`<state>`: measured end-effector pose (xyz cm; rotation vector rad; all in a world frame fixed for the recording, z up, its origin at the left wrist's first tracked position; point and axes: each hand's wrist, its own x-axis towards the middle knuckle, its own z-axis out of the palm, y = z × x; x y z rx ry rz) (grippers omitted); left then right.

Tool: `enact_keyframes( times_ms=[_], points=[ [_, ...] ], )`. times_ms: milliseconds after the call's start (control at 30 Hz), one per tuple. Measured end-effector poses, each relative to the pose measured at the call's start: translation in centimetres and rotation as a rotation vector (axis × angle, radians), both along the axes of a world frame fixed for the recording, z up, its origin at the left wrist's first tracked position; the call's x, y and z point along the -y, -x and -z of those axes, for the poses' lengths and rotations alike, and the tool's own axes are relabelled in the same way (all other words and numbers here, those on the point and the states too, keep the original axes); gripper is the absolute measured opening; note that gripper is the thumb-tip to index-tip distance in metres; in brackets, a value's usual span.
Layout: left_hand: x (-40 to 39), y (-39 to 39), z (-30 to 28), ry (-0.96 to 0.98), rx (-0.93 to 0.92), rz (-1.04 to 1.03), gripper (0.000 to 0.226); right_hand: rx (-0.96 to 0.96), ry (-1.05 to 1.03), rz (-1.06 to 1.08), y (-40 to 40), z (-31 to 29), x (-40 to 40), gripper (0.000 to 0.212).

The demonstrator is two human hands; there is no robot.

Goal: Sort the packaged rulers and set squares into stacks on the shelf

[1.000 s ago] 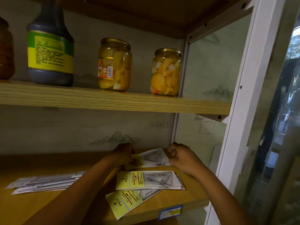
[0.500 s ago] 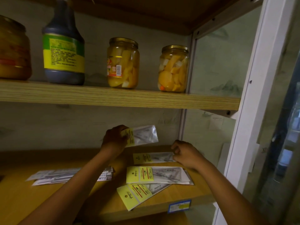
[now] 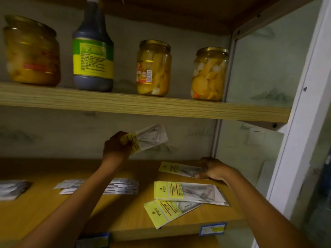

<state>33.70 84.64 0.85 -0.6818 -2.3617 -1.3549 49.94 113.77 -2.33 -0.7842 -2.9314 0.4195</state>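
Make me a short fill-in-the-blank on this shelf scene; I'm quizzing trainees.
1. The left hand holds a packet ____ the lower shelf.
2. The right hand holds a packet with a ____ header.
3. The upper shelf carries three jars and one dark ____.

Missing: above; yellow; bottle

Yellow-headed clear packets (image 3: 186,193), green-yellow bottle label (image 3: 93,58)

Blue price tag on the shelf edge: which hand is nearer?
Right. The right hand holds a packet above the blue price tag; the left hand is raised further left, holding a set square packet.
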Motion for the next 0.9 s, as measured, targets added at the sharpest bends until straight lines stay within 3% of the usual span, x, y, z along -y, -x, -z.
enact_keyframes(
  times_ms=[133, 300, 467, 533, 667, 900],
  points=[
    [0.4, -0.2, 0.1, -0.048, 0.04, 0.018, 0.018, -0.078, -0.09, 0.018, 0.0, 0.5, -0.1, 0.07],
    [0.3, -0.5, 0.2, -0.083, 0.035, 0.06, 0.01, -0.415, 0.023, 0.006, -0.6, 1.2, 0.3, 0.051],
    [-0.1, -1.2, -0.1, -0.095, 0.082, 0.121, 0.019, -0.688, 0.097, 0.01, -2.3, 0.8, 0.9, 0.04],
    [-0.4, -1.7, -0.2, -0.055, 0.077, 0.121, 0.01, -0.738, 0.09, 0.006, -3.1, 0.2, 1.2, 0.042],
    [-1.0, -3.3, -0.1, -0.042, 0.091, 0.212, 0.019, -0.823, 0.078, 0.014, -4.7, -0.9, 2.2, 0.041],
    [-2.7, -5.9, 1.2, 0.058, 0.07, 0.395, 0.017, -0.972, 0.06, 0.096, -6.4, -1.8, 3.1, 0.037]
  ],
)
